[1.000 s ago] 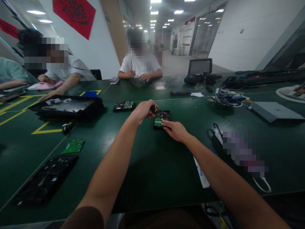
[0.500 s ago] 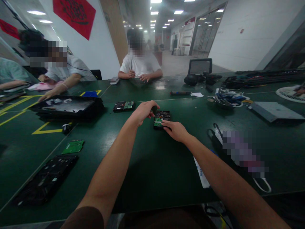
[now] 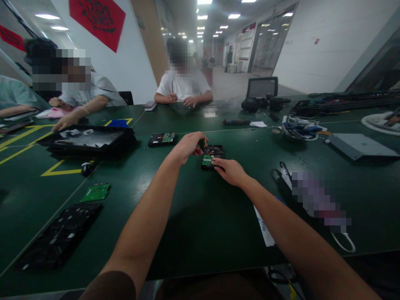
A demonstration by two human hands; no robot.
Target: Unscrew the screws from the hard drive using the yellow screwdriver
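Observation:
In the middle of the green table lies a black hard drive [image 3: 216,151], its green circuit board [image 3: 206,161] facing up on the near side. My left hand [image 3: 190,147] arches over the drive's far left corner with its fingers curled together. A small yellow bit shows at those fingertips; what they hold is too small to name. From the right, my right hand [image 3: 230,170] grips the drive's near right edge, thumb and fingers close together. Farther left rests a second hard drive [image 3: 163,139] with an exposed board.
To the left are a black tray [image 3: 90,139], a loose green circuit board [image 3: 95,192] and a black plastic panel [image 3: 59,235]. A screwdriver [image 3: 236,122], a cable bundle [image 3: 301,127] and a grey metal box [image 3: 362,146] lie right. Two co-workers [image 3: 184,85] [image 3: 103,93] sit across.
My left fingers have shifted slightly, and a yellow bit now shows where a dark shape was. My right hand and the hard drive stay in place.

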